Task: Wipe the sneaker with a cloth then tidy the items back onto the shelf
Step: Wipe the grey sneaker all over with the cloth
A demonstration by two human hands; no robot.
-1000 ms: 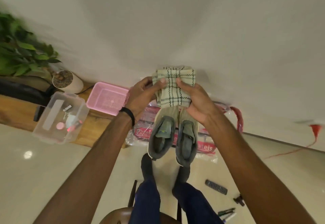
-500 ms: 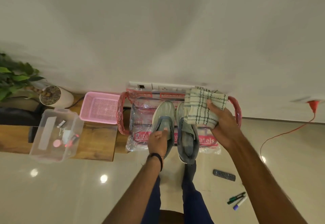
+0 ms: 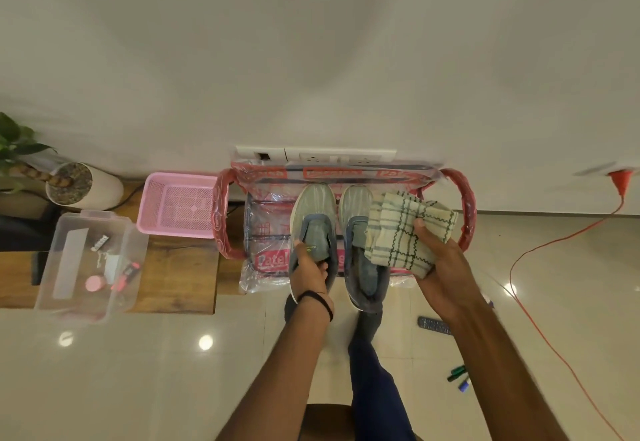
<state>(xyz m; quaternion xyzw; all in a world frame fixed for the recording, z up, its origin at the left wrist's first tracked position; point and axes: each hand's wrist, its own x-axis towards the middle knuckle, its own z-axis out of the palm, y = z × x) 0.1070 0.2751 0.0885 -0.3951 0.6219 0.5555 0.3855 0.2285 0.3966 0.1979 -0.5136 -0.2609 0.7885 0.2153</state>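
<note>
Far left: potted plant (image 3: 20,149) in a white pot (image 3: 81,186), sitting at the back of a low wooden shelf (image 3: 180,277). Clear plastic box (image 3: 90,264) on the shelf's front edge, small bits inside (a pink round cap, something red, a black piece; too small to name). Pink basket (image 3: 176,203) just right of the box, toward the wall.

Next over: rack wrapped in clear plastic with red printed film (image 3: 266,232), red wrapped end loops on both sides, white socket strip (image 3: 315,154) on the wall right behind it.

Two grey sneakers lie side by side on top of the rack, toes toward the wall. Left hand (image 3: 310,276) grips the left sneaker (image 3: 313,222) at the heel opening, fingers curled into the collar, black band on the wrist. Right sneaker (image 3: 360,253) is just beside it, apart from the left hand; its outer side is partly covered by the cloth.

Right hand (image 3: 440,267) holds the folded checked cloth (image 3: 405,232), thumb on top, fingers under, cloth touching the right sneaker's upper.

Floor, right side: black remote (image 3: 434,325) near the right forearm, loose markers (image 3: 459,376) (green and blue caps) closer to the camera, red cable (image 3: 554,243) running from a red plug on the wall across the tiles.

Bottom centre: person's legs in dark trousers, feet under the sneakers' heels
</note>
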